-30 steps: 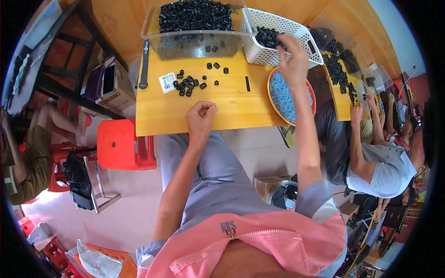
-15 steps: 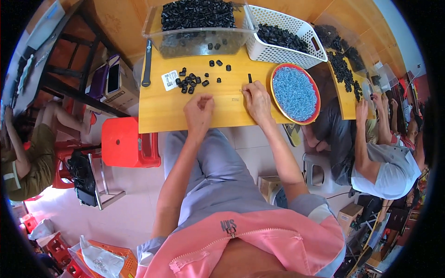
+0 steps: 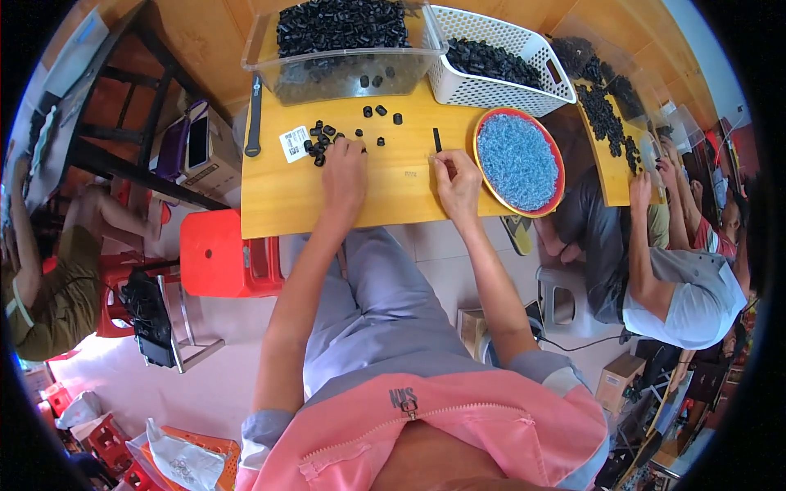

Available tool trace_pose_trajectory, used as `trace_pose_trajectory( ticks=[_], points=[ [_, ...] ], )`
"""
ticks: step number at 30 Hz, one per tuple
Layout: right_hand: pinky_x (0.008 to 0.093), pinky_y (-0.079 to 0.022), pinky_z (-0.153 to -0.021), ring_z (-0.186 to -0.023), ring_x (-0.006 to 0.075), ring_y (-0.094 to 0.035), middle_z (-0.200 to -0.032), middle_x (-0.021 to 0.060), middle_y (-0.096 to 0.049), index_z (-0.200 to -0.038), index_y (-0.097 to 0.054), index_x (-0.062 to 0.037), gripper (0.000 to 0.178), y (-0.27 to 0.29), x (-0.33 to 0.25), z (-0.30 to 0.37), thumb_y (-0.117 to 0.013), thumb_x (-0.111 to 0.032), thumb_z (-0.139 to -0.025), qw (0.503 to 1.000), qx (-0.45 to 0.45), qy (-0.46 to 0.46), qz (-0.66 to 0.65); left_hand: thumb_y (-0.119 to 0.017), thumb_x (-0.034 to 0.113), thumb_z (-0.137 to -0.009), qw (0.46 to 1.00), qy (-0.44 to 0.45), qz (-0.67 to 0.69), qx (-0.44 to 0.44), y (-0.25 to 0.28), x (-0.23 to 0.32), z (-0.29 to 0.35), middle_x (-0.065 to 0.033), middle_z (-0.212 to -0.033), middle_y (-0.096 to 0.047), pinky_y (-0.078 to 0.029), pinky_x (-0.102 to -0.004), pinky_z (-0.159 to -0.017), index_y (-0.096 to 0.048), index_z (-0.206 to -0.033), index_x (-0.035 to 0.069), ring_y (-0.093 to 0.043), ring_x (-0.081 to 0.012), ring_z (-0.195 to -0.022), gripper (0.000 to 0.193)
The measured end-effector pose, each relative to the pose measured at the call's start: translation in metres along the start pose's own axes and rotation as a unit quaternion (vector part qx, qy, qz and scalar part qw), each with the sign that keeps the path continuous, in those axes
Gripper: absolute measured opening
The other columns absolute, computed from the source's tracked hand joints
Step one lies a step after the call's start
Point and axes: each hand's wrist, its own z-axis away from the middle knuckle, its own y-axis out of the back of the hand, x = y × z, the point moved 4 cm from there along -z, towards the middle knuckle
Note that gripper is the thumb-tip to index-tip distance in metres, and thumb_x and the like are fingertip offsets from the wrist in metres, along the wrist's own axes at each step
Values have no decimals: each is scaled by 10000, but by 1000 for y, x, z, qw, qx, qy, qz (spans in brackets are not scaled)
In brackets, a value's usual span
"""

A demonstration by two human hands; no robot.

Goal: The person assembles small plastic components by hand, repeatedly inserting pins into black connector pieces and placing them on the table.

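Observation:
My left hand (image 3: 345, 176) reaches over the near right side of a loose cluster of small black cylindrical caps (image 3: 318, 150) on the yellow table (image 3: 286, 200). Its fingers stretch forward, the tips among the caps and partly hidden. My right hand (image 3: 458, 184) rests on the table with thumb and forefinger pinched together. Whatever is between them is too small to tell. Just beyond those fingertips lies a short black strip (image 3: 436, 139). To the right of this hand a red and yellow round tray (image 3: 560, 168) holds many small translucent blue pieces (image 3: 520, 162).
A clear bin (image 3: 344, 80) of black parts and a white perforated basket (image 3: 499, 96) stand at the back. A black strap-like tool (image 3: 255, 119) and a white label (image 3: 295, 144) lie left. A red stool (image 3: 214, 254) stands beside the table. Other people work at both sides.
My left hand has moved forward and slightly left, from the table's near part to the black caps, its fingers extending. My right hand stays near the black strip, its fingers still pinched.

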Motion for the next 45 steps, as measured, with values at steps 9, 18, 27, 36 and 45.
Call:
trace_pose_trajectory(
  ticks=[9, 18, 27, 36, 45],
  points=[
    [202, -430, -625, -675, 77, -528, -768, 33, -568, -834, -606, 22, 67, -13, -46, 6, -605, 16, -767, 981, -128, -65, -127, -615, -2, -792, 799, 242, 545, -83, -3, 1, 41, -57, -849, -642, -480, -203, -703, -618, -939, -32, -603, -95, -757, 150],
    [246, -441, -558, -614, 145, -559, -715, 90, -590, -817, -613, 8, 88, -27, -53, 4, -636, -2, -732, 975, -201, -34, -90, -619, -23, -783, 788, 199, 575, -95, -6, -1, 44, -56, -860, -639, -481, -208, -732, -619, -929, -31, -596, -93, -775, 146],
    [184, -431, -565, -655, 81, -546, -716, 39, -587, -817, -617, 7, 73, -32, -52, 6, -629, 24, -747, 960, -218, -127, -119, -604, -24, -796, 781, 205, 582, -96, -6, -1, 45, -57, -867, -633, -478, -212, -748, -612, -931, -38, -594, -98, -793, 136],
    [329, -460, -573, -638, 252, -589, -722, 134, -597, -739, -621, 14, 117, -45, -47, -33, -640, -101, -726, 992, -124, -23, -20, -603, -23, -792, 787, 222, 572, -61, -2, -4, 44, -43, -854, -626, -476, -206, -726, -604, -936, -34, -581, -85, -768, 144],
    [394, -468, -658, -706, 337, -601, -717, 165, -610, -720, -602, 8, 225, -82, -30, -46, -688, -198, -690, 964, -153, 32, 218, -603, -17, -795, 786, 214, 577, -55, -3, -2, 45, -42, -847, -623, -472, -203, -718, -598, -937, -31, -581, -84, -761, 143]
  ],
)
